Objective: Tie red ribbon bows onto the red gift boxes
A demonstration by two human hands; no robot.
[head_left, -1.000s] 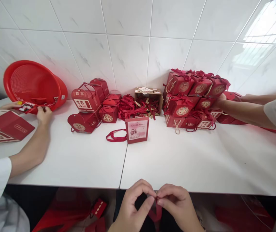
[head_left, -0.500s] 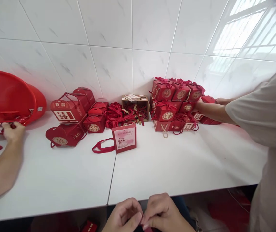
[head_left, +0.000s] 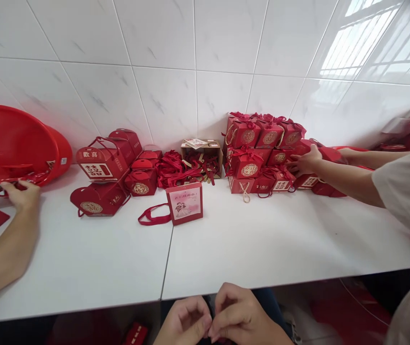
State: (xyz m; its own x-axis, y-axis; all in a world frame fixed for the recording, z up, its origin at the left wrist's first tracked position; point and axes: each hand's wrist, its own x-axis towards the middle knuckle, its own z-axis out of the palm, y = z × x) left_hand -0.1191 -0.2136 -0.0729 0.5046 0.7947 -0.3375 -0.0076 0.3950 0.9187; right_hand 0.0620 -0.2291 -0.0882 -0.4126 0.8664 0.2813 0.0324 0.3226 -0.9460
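Observation:
My left hand (head_left: 186,322) and my right hand (head_left: 242,316) meet just below the table's front edge, fingers bent and fingertips pinched together. A sliver of dark red shows under the right fingers, but what they pinch is mostly hidden. Beyond them on the table stands a red gift box (head_left: 186,203) with a pink picture of a couple on its front. Its red ribbon handle (head_left: 150,215) lies looped to the left.
Stacked red boxes (head_left: 250,170) stand right of an open carton (head_left: 221,155) of ribbons. More handled boxes (head_left: 99,165) sit left. A co-worker's hand (head_left: 21,194) holds red packets by a tilted red basin (head_left: 55,143). Another co-worker's hand (head_left: 307,160) touches boxes at right.
The co-worker at right has shifted rightward, and that person's near hand now rests against a box beside the stack. My hands stay together, with less red showing beneath them.

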